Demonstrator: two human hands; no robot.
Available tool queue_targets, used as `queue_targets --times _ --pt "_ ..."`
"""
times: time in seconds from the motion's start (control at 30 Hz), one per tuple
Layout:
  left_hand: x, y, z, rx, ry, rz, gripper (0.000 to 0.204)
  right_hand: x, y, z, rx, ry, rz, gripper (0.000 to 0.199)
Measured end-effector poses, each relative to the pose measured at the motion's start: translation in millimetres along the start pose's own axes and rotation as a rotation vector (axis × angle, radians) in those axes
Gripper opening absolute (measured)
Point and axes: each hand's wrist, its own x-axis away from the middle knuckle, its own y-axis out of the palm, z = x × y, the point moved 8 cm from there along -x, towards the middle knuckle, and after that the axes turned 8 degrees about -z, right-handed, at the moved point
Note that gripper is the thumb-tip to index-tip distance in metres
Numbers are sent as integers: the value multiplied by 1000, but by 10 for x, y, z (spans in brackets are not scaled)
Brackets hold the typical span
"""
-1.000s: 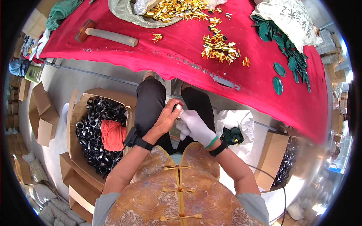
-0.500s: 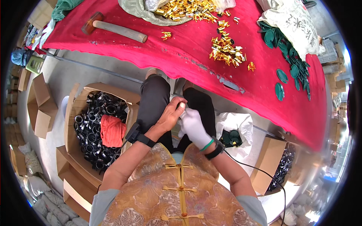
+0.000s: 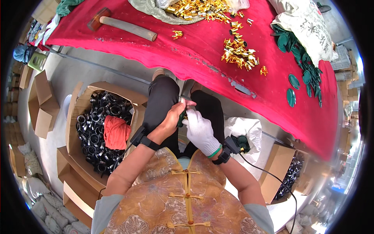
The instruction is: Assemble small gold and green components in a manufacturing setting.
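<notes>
Over my lap, my bare left hand (image 3: 172, 119) is closed round a dark green disc (image 3: 181, 119), which shows edge-on between the two hands. My right hand (image 3: 200, 130), in a white knit glove, is closed with bent fingers against a small gold pronged clip (image 3: 186, 115) beside the disc. The fingers cover most of both pieces, so how they join cannot be made out. On the red-covered table (image 3: 187, 43) ahead lie a pile of loose gold clips (image 3: 238, 54) and several green discs (image 3: 293, 81).
A wooden-handled mallet (image 3: 128, 28) lies on the table's left. Left of my legs stands a carton (image 3: 74, 128) of black ring parts with a red cloth (image 3: 117, 132). At my right are a white bag (image 3: 254, 132) holding green pieces and another carton (image 3: 272, 167). A cable (image 3: 272, 176) trails from my right wrist.
My right hand has turned and drawn slightly down from my left fingers, so the green disc and gold clip now show between them. The whole view has shifted a little.
</notes>
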Motion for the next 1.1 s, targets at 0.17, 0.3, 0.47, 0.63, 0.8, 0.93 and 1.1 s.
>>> queue_targets --times 0.17,0.3,0.47,0.63,0.8,0.93,1.1 --pt "40 111 275 -835 288 32 55 13 391 471 -1261 644 -95 17" --pt "82 193 233 -1247 317 -9 50 227 739 440 -1918 881 -449 19" --pt "-14 -109 161 -390 187 30 53 -115 -292 32 -555 16 137 35" --pt "47 17 157 -153 77 21 53 -58 9 -3 -66 105 -61 34" --pt "-7 -29 243 -399 217 53 43 -186 -119 198 -662 206 249 19" --pt "87 11 263 -635 196 85 34 -34 420 342 -1620 771 -373 24" --pt "176 202 406 -1049 526 53 32 170 749 433 -1929 778 -441 29"
